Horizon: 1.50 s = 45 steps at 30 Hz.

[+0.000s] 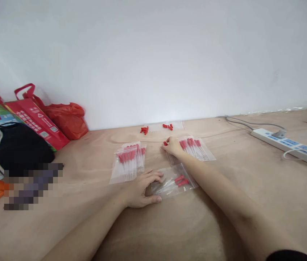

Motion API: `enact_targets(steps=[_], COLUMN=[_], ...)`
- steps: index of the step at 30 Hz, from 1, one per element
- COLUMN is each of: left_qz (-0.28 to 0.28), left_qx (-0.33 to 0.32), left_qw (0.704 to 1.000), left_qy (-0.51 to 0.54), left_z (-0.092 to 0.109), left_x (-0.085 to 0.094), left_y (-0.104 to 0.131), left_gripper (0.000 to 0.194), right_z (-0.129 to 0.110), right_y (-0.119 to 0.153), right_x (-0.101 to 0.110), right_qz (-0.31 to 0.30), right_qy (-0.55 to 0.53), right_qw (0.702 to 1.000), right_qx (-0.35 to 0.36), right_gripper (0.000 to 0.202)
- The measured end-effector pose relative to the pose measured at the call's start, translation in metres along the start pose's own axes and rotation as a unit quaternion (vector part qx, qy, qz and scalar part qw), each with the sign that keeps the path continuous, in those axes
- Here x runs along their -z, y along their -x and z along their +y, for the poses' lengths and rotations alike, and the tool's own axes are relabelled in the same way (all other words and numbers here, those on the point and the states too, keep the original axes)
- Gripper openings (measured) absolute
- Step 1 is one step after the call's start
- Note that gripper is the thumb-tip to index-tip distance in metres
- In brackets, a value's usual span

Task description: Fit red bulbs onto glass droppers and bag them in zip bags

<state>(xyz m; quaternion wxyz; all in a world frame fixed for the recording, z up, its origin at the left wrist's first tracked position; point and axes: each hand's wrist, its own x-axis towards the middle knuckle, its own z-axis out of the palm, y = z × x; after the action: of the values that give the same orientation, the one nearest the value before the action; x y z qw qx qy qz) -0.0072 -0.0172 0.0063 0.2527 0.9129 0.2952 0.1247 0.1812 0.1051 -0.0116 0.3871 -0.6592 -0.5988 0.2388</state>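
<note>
My left hand (144,188) rests on the table with its fingers apart, the fingertips at the left edge of a clear zip bag (160,188). In that bag lie a few droppers (180,180) with red bulbs and thin clear tubes. My right hand (173,146) reaches across beyond the bag, its fingers closed on a red-bulbed dropper (165,143). Close to its right side is a zip bag of several droppers (193,145). Left of it, overlapping bags of droppers (127,159) lie above my left hand.
Loose red bulbs (144,130) and another clear bag (156,127) lie near the white wall. A power strip (286,145) with plugged cables sits at the right. Shopping bags (39,119), a red plastic bag (67,119) and a black drawstring bag (23,148) stand at the left.
</note>
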Motion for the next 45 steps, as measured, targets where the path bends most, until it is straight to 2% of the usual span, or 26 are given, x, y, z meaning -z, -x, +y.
enact_targets(steps=[4,7,12,13,15,16,20,23,31,36,41,43,45], left_qz=[-0.001,-0.003,-0.008,-0.008,-0.008,-0.010,-0.017,-0.015,-0.013,-0.015,-0.009,-0.006,-0.008], left_qx=[-0.006,-0.007,-0.004,-0.002,0.001,0.003,0.002,0.001,0.006,0.007,0.005,0.008,0.016], left_qw=[1.000,1.000,1.000,1.000,1.000,1.000,0.999,0.999,1.000,1.000,1.000,1.000,1.000], left_qy=[0.002,0.001,-0.008,-0.011,-0.015,-0.018,-0.027,-0.031,-0.026,-0.026,-0.021,-0.018,-0.016], left_z=[-0.001,-0.002,-0.003,-0.003,-0.003,-0.003,0.000,0.002,0.002,0.001,0.003,0.003,0.003], left_x=[0.000,0.000,0.000,-0.001,-0.001,0.000,0.002,0.003,0.002,0.002,0.003,0.002,0.002], left_y=[0.000,0.000,0.000,0.000,0.000,0.000,-0.001,-0.001,-0.001,-0.001,-0.001,-0.001,-0.001], left_gripper=[0.041,0.041,0.031,0.030,0.032,0.033,0.037,0.038,0.044,0.044,0.045,0.047,0.050], right_z=[0.002,0.002,0.014,0.020,0.037,0.047,0.078,0.083,0.060,0.064,0.061,0.057,0.055], right_y=[-0.010,-0.012,0.003,0.010,0.025,0.034,0.063,0.075,0.096,0.107,0.108,0.109,0.111], right_x=[-0.006,0.001,0.042,0.052,0.072,0.081,0.098,0.096,0.076,0.079,0.081,0.079,0.077], right_qz=[0.004,0.026,0.085,0.099,0.151,0.154,0.170,0.164,0.078,0.044,0.049,0.031,-0.006], right_qy=[-0.031,-0.080,-0.190,-0.213,-0.303,-0.326,-0.338,-0.354,-0.424,-0.407,-0.445,-0.449,-0.429], right_qw=[0.999,0.995,0.977,0.971,0.941,0.933,0.925,0.920,0.900,0.910,0.889,0.887,0.897], right_qx=[-0.033,-0.046,-0.043,-0.040,-0.018,-0.010,-0.021,-0.029,-0.061,-0.061,-0.094,-0.105,-0.105], right_gripper=[0.016,0.012,0.017,0.018,0.023,0.026,0.032,0.032,0.039,0.039,0.038,0.039,0.040])
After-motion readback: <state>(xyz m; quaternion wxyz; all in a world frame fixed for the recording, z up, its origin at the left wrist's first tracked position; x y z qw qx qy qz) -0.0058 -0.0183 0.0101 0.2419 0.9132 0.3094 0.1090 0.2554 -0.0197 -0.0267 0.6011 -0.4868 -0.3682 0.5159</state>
